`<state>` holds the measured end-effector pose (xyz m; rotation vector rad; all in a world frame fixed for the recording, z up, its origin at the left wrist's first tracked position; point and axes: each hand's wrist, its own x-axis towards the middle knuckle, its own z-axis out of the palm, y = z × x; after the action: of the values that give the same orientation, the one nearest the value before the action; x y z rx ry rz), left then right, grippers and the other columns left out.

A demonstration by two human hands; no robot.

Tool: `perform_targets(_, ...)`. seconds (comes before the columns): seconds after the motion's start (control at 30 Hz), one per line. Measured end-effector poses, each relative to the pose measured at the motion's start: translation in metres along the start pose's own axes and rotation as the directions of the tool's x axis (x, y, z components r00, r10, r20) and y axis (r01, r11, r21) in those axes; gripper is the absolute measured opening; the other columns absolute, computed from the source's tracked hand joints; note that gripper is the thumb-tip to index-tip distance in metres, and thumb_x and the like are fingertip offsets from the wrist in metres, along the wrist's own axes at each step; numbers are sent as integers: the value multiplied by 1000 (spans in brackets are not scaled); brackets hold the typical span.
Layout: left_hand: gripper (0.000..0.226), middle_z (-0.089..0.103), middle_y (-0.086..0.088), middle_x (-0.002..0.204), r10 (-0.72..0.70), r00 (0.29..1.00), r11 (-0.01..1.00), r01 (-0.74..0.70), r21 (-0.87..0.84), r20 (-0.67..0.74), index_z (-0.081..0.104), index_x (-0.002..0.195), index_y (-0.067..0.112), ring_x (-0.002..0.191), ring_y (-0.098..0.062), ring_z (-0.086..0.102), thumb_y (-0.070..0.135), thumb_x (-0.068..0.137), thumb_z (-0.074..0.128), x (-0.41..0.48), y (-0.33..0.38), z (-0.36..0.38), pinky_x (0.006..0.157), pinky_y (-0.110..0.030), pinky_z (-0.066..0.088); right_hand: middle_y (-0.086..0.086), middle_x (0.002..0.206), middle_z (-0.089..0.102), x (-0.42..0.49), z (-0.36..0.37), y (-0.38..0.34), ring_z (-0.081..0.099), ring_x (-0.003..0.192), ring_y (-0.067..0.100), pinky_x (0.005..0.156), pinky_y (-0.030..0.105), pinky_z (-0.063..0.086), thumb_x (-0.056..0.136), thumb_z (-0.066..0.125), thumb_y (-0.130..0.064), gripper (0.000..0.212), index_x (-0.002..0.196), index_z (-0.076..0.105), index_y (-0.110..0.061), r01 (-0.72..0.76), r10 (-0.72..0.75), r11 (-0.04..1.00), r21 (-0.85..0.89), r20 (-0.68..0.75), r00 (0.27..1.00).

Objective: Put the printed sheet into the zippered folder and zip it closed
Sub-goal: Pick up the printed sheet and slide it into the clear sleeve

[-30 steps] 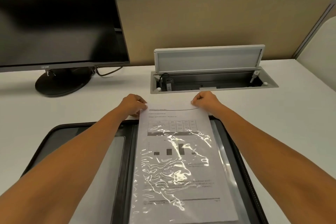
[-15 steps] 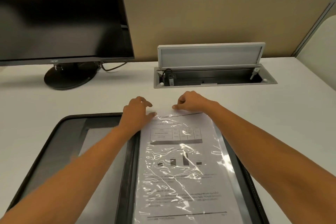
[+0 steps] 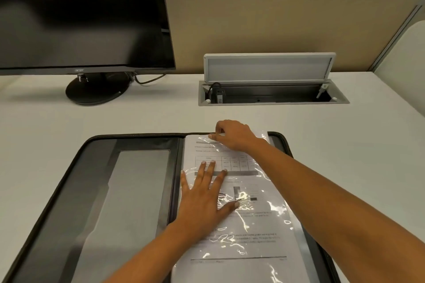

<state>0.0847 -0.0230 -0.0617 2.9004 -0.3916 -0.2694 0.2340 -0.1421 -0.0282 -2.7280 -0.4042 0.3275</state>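
Your left hand (image 3: pixel 204 200) has left the sheet's top edge and now lies flat, fingers spread, on the sheet (image 3: pixel 241 220) in its glossy sleeve on the folder's (image 3: pixel 96 190) right half. Your right hand (image 3: pixel 234 134) pinches the top edge (apparently the sleeve's mouth). The sheet looks seated; closing and zipping remain, the folder lying open on the bench (image 3: pixel 345 145).

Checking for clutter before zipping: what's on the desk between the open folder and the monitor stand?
Nothing: in the head view, bare desk separates the folder from the monitor stand.
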Motion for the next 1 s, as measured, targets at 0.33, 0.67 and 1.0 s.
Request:
perform_targets(0.33,89,-14,3,157,-16,1000,1000,16,16,-7,-2,146,35,144,-18,-18,78,69,0,3,3,4,107,-55,-21,11,103,64,-18,6,-9,52,89,20,91,40,39,88,45,-53,47,97,59,-10,5,-5,1000,-11,6,1000)
perform_targets(0.67,78,-12,4,158,-3,999,1000,3,-4,-34,0,146,36,145,-18,-15,72,79,11,0,5,5,109,-55,-18,5,87,52,-28,5,-15,48,81,18,73,29,37,88,48,-49,36,85,45,-14,-37,34,999,24,101,994)
perform_targets(1.0,79,-12,3,158,-15,999,1000,15,12,-49,-3,146,34,145,-19,-14,72,79,10,1,6,7,110,-56,-16,9,121,59,-39,12,-15,46,118,28,103,50,30,90,47,-46,41,113,54,-12,-13,11,998,-67,-27,1000)
